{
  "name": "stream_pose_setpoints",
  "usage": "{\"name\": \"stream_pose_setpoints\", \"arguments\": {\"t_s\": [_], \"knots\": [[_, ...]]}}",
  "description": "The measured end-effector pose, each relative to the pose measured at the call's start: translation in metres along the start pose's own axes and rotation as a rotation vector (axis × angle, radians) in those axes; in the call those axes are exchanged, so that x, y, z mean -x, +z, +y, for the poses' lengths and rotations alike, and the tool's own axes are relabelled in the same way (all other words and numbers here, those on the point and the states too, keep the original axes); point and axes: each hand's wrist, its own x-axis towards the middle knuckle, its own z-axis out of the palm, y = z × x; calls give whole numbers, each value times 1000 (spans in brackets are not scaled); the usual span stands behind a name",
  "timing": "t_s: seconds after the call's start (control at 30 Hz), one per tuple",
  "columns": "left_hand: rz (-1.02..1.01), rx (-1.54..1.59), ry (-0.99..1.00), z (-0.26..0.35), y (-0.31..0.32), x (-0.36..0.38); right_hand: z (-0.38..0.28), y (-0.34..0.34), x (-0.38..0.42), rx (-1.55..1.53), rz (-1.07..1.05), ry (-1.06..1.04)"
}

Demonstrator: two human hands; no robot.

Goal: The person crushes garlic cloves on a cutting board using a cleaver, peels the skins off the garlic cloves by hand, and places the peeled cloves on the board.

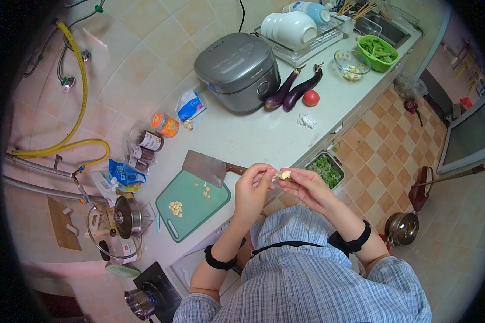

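Just past the counter's front edge, both of my hands meet in front of my body. My right hand [305, 188] pinches a pale garlic clove [285, 175] between thumb and fingertips. My left hand [255, 188] is closed at the clove's near end, its fingertips pressed together; what they pinch is too small to make out. Left of my hands lies a green cutting board [194, 215] with a pile of peeled garlic cloves [175, 209] and several loose bits. A cleaver [205, 168] rests across the board's upper edge, its wooden handle partly behind my left hand.
A rice cooker [237, 70], two eggplants [302, 89], a tomato [311, 97] and a glass bowl [352, 64] stand farther along the counter. Crumpled white paper [307, 120] lies near its edge. Below sits a bin of greens [326, 169]. A lidded pot [128, 215] stands left.
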Motion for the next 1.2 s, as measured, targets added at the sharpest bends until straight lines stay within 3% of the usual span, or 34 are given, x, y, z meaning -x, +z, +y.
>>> {"name": "stream_pose_setpoints", "arguments": {"t_s": [0.23,0.4,0.77,0.83,0.97,1.13,1.2], "knots": [[-69,-12,-19,-3,-4,2,3,-7,0,-59,-6,45],[-229,97,-82,-8,-13,7,9,-8,-6,-88,27,64],[-215,-14,-220,-26,-63,24,27,18,-34,29,130,164],[-161,-2,-211,-30,-78,30,33,34,-40,275,212,200],[-61,33,-197,-43,-107,42,59,57,-61,629,123,140],[85,115,-204,-49,-151,60,100,86,-89,846,51,91],[127,83,-175,-55,-169,68,118,92,-102,931,-29,-44]]}}
